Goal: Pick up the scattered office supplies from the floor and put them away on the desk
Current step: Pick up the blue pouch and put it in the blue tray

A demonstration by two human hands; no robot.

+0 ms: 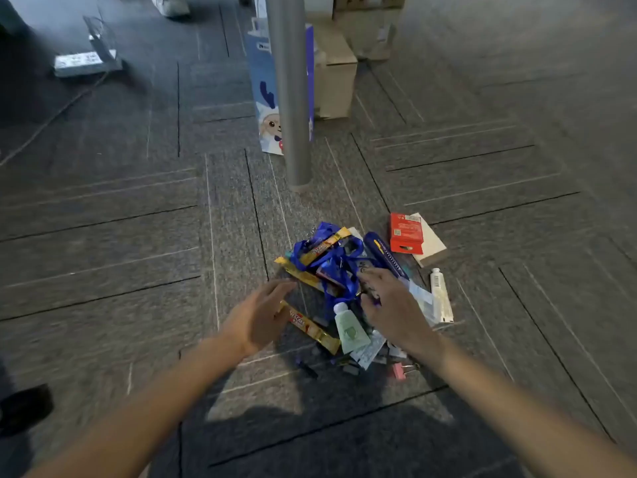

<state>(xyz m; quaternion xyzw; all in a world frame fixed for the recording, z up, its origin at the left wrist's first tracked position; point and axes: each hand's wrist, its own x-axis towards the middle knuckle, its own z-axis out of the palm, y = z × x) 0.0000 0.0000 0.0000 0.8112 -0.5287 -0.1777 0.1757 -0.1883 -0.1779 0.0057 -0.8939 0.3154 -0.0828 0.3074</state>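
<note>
A heap of small supplies lies on the grey carpet: tangled blue lanyards, yellow sachet sticks, a green tube, a dark blue case, a white tube, a red box on a beige pad, and a pink binder clip. My left hand hovers at the heap's left edge with fingers straight, holding nothing. My right hand reaches over the heap's right side, fingers spread and slightly bent above the lanyards; whether it touches them is unclear.
A grey metal post rises from the floor just behind the heap. A blue paper bag and cardboard boxes stand behind it. A white power strip with its cable lies far left. A dark shoe is at the left edge.
</note>
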